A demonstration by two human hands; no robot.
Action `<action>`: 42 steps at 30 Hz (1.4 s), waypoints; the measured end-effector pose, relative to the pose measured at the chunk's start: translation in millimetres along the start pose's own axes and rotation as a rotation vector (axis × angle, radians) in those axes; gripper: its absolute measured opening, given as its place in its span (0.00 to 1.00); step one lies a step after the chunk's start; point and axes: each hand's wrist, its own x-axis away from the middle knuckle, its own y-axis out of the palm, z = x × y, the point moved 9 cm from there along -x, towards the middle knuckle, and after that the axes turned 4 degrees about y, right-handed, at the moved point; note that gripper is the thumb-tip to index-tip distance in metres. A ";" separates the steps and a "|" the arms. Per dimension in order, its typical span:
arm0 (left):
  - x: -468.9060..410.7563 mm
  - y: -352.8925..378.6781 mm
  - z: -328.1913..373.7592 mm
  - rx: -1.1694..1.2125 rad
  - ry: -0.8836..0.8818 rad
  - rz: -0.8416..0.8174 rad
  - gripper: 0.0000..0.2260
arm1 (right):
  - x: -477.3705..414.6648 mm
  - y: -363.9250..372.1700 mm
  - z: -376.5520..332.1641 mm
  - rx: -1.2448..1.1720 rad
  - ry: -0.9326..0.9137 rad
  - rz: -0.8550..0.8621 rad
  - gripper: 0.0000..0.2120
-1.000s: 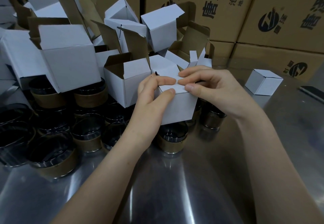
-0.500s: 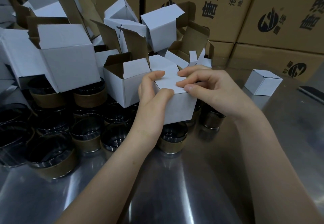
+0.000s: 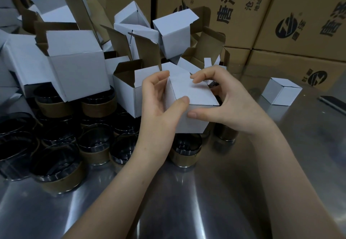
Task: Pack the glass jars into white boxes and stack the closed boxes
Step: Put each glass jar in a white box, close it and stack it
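Box (image 3: pixel 193 93) contents hidden (flaps seemingly shut).

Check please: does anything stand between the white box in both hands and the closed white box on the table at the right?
Nothing visible does. Past the right hand gripping the held box, only bare steel table lies before the closed box. The glass jars stand below and left of the held box, off that path.

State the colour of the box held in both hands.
White: the box shows plain white, clearest in the head view.
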 end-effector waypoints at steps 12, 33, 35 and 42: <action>1.0 -6.3 0.5 -0.006 -0.028 0.052 0.08 | 15.3 -85.4 23.3 -0.555 0.004 0.413 0.18; 8.9 8.5 -10.0 -0.296 -0.070 -0.088 0.10 | 22.8 -151.6 194.6 0.538 0.526 0.414 0.15; 9.0 9.3 -11.3 -0.325 -0.077 -0.099 0.10 | 16.9 -152.8 194.3 0.614 0.513 0.424 0.14; 9.2 9.8 -13.6 -0.391 -0.081 -0.112 0.10 | 0.6 -162.4 195.8 0.957 0.510 0.473 0.13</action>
